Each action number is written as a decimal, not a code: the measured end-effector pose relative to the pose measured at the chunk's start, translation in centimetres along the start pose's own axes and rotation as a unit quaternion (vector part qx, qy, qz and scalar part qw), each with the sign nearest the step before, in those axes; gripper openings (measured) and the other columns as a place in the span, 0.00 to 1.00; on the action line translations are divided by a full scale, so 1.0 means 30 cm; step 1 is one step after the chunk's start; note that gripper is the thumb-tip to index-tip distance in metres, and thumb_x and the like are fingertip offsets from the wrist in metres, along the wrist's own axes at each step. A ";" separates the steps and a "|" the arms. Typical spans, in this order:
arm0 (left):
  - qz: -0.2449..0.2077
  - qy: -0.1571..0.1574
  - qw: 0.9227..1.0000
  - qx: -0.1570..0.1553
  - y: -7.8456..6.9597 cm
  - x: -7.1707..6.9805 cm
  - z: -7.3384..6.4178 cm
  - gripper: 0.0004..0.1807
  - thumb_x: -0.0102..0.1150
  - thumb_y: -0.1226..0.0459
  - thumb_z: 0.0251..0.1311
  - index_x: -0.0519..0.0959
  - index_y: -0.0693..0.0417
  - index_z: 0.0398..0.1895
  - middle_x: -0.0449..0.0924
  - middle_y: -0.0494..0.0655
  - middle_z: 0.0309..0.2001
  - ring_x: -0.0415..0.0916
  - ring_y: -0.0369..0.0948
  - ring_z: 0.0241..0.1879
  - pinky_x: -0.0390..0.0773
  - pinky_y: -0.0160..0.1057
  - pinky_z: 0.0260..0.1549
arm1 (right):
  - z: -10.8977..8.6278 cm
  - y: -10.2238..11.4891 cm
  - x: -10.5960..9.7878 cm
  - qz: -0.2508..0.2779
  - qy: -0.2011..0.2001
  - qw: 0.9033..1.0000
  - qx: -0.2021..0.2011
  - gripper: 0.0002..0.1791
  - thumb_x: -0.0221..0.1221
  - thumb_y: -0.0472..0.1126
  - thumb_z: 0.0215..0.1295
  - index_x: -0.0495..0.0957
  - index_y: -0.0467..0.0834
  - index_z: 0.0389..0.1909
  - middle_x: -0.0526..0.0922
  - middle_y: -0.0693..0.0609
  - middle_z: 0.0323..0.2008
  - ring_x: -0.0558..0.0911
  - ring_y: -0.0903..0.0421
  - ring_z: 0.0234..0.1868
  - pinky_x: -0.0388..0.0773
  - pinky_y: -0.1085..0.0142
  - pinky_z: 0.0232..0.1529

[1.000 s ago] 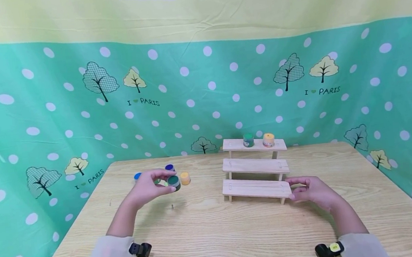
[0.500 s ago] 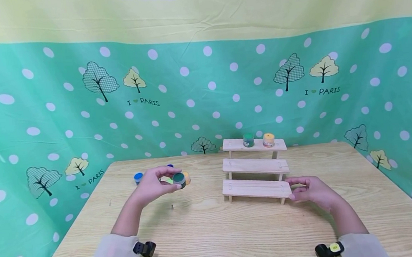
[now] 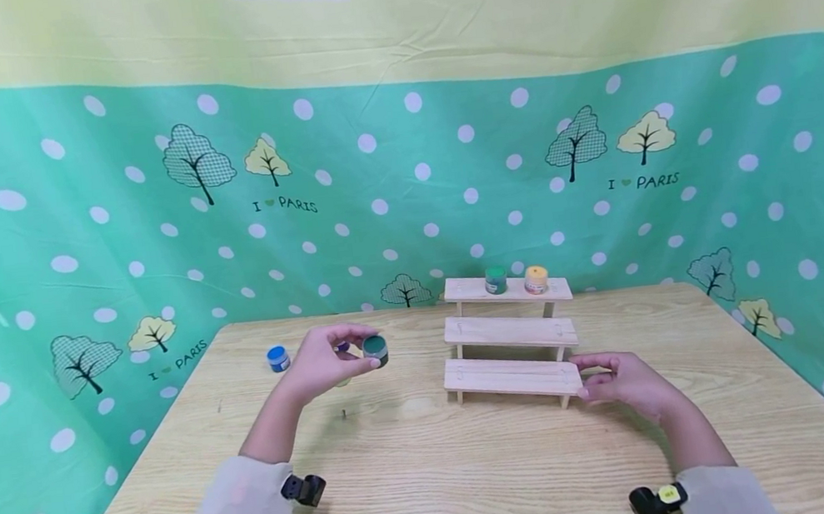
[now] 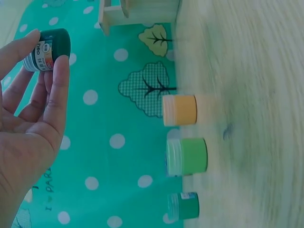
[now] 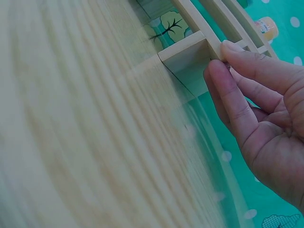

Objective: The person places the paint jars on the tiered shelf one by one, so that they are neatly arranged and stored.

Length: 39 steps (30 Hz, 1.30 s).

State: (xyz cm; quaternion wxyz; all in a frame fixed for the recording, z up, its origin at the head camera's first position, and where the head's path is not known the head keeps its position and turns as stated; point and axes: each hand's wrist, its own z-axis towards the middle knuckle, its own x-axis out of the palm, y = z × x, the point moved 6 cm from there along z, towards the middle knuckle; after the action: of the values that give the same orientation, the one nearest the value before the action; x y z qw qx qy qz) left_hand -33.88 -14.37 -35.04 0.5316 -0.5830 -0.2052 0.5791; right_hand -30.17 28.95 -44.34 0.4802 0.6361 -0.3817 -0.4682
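My left hand [image 3: 325,365] grips a small dark green paint jar [image 3: 375,350] between thumb and fingers, raised above the table. In the left wrist view, the label of that jar shows between the fingertips. To the right stands a three-step wooden display rack [image 3: 510,329]. My right hand [image 3: 625,385] pinches the right end of its lowest step, with the thumb and a finger meeting at the corner in the right wrist view. A green jar [image 3: 495,280] and a yellow-orange jar [image 3: 536,279] sit on the top step.
A blue jar [image 3: 278,358] stands on the wooden table [image 3: 479,468] at left. The left wrist view shows an orange jar [image 4: 180,109], a light green jar [image 4: 187,156] and a green jar [image 4: 184,205] in a row. A polka-dot cloth [image 3: 416,148] hangs behind.
My left hand has moved right and slightly away from me with the dark green jar, uncovering the blue jar and covering the orange one. My right hand stays on the rack.
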 end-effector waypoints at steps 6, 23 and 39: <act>-0.030 0.012 0.999 0.010 -0.028 0.031 0.026 0.24 0.75 0.66 0.49 0.81 0.61 0.52 0.79 0.55 0.41 0.84 0.47 0.34 0.85 0.41 0.34 | 0.003 -0.006 -0.003 -0.003 -0.002 1.000 0.002 0.39 0.70 0.34 0.55 0.64 0.26 0.65 0.79 0.34 0.53 0.84 0.51 0.43 0.83 0.58 0.44; -0.011 0.008 0.999 0.042 -0.112 0.114 0.101 0.22 0.74 0.69 0.49 0.83 0.58 0.51 0.79 0.51 0.43 0.80 0.49 0.43 0.84 0.37 0.38 | 0.002 -0.005 -0.002 -0.005 -0.003 1.000 0.003 0.40 0.71 0.34 0.54 0.64 0.26 0.65 0.79 0.33 0.52 0.84 0.51 0.43 0.83 0.58 0.45; -0.010 -0.043 0.996 0.079 -0.154 0.183 0.152 0.19 0.74 0.71 0.47 0.84 0.60 0.46 0.80 0.49 0.39 0.80 0.47 0.42 0.84 0.35 0.36 | 0.002 -0.001 0.000 -0.007 -0.002 1.000 0.002 0.40 0.71 0.34 0.55 0.64 0.27 0.66 0.77 0.34 0.54 0.83 0.52 0.44 0.83 0.60 0.45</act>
State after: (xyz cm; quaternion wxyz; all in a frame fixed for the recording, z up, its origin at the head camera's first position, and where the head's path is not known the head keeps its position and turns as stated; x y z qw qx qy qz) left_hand -34.88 -6.30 -32.50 0.5727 -0.5113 -0.1872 0.6128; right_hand -30.22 28.93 -44.38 0.4748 0.6385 -0.3796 -0.4720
